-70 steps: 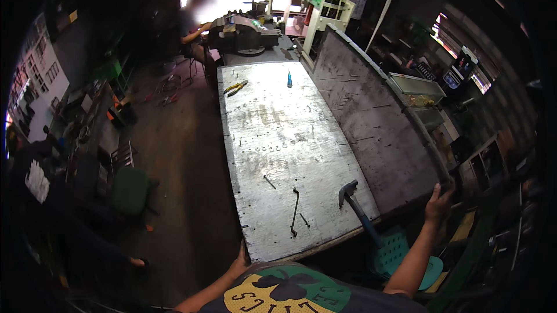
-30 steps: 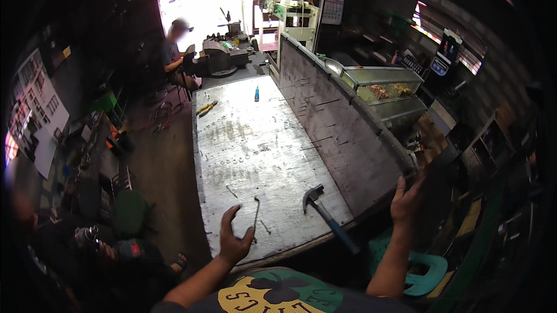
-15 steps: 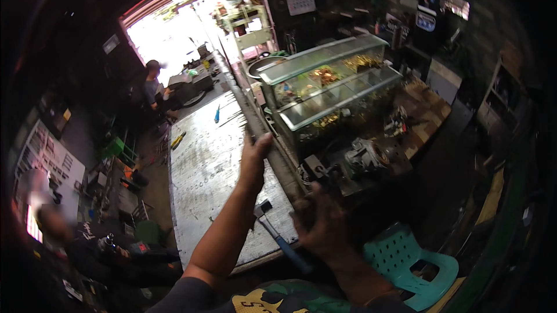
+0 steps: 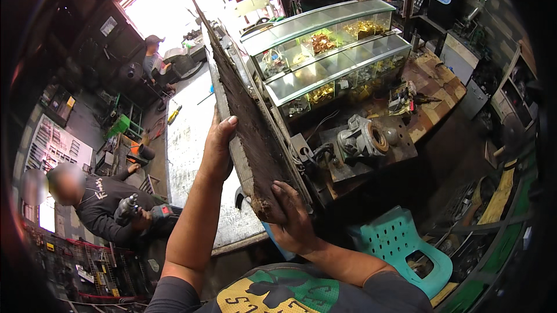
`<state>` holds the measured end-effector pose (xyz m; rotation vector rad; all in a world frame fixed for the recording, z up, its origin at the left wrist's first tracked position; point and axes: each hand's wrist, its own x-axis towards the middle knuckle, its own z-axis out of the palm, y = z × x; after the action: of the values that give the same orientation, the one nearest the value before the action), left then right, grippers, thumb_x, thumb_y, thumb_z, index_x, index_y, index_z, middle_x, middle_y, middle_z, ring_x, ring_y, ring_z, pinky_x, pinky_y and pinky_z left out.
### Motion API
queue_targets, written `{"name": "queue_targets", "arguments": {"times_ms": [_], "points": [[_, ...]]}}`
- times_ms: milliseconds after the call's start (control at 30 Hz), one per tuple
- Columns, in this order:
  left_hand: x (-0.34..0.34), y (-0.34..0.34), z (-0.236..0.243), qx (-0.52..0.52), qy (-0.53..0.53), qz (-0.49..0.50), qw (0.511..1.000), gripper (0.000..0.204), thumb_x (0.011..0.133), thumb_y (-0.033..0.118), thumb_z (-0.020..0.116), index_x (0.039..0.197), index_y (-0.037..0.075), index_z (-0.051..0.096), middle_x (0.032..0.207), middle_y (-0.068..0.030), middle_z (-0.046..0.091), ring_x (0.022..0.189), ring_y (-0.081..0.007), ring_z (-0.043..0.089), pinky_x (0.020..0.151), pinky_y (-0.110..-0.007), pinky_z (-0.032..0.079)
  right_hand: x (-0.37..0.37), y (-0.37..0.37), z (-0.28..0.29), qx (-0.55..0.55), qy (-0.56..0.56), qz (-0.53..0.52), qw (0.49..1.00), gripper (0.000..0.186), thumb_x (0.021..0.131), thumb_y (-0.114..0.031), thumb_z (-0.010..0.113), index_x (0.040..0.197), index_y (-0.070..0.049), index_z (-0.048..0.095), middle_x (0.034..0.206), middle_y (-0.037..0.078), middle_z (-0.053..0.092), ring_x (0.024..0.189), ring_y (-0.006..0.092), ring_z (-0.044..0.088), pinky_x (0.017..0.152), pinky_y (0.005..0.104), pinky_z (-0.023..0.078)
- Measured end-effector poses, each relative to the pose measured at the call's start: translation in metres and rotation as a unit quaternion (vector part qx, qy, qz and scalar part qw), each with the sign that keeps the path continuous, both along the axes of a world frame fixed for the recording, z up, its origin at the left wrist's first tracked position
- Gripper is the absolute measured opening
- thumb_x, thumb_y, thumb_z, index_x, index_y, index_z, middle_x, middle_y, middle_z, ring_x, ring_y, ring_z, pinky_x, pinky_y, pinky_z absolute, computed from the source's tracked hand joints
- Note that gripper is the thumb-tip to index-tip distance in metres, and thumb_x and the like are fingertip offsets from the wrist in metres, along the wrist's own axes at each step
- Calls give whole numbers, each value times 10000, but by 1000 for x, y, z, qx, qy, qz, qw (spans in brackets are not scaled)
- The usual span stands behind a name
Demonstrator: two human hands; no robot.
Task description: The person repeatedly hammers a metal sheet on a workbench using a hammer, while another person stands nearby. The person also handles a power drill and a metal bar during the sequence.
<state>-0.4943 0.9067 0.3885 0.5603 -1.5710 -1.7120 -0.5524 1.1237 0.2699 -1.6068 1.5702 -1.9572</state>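
Benchtop (image 4: 184,156) gleamed left of the clasping fingers (image 4: 284,192). Left hand (image 4: 217,147) and right hand (image 4: 296,226) gripped a tilted board (image 4: 252,139), apparently raised but not yet settled.

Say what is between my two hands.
In the head view, the board: your left hand holds its left edge, your right hand touches its near end.

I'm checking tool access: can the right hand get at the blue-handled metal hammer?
Probably not freely: the right hand grips the thick, dark brown board, whose end hides part of the hammer.
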Motion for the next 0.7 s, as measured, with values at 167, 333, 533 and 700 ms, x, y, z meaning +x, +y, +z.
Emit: {"name": "queue_targets", "arguments": {"times_ms": [167, 333, 533, 700], "points": [[-2, 1, 1, 19, -10, 8, 1000, 808, 963, 411, 643, 1610, 34, 340, 1453, -221, 563, 1289, -322, 615, 1074, -463, 529, 1, -2, 4, -1, -4, -6, 1000, 897, 809, 47, 763, 1618, -96, 403, 1504, 248, 513, 1333, 449, 578, 1115, 495, 500], [3, -13, -7, 34, -5, -3, 999, 882, 955, 369, 726, 1645, 21, 300, 1419, -159, 603, 1237, -256, 612, 1089, -405, 489, 2, -3, 0, 13, 4, 2, 1000, 730, 903, -13, 709, 1574, -21, 424, 1488, 261, 523, 1354, 407, 565, 1139, 451, 463], [0, -18, -21, -23, -11, 58, 998, 1283, 907, 544, 792, 1655, -126, -8, 1509, -346, 495, 1393, -314, 533, 1166, -357, 425, 7, -2, -13, 77, -5, -2, 997, 646, 920, -28, 699, 1506, 55, 440, 1446, 246, 535, 1367, 395, 542, 1175, 461, 409], [-4, -15, -27, -43, -38, 93, 994, 1285, 895, 606, 761, 1648, -140, 36, 1653, -379, 303, 1548, -390, 359, 1258, -373, 297, 6, 2, -19, 104, -19, -2, 994, 658, 963, -120, 684, 1527, 72, 406, 1483, 260, 506, 1404, 394, 495, 1204, 469, 347]]}}
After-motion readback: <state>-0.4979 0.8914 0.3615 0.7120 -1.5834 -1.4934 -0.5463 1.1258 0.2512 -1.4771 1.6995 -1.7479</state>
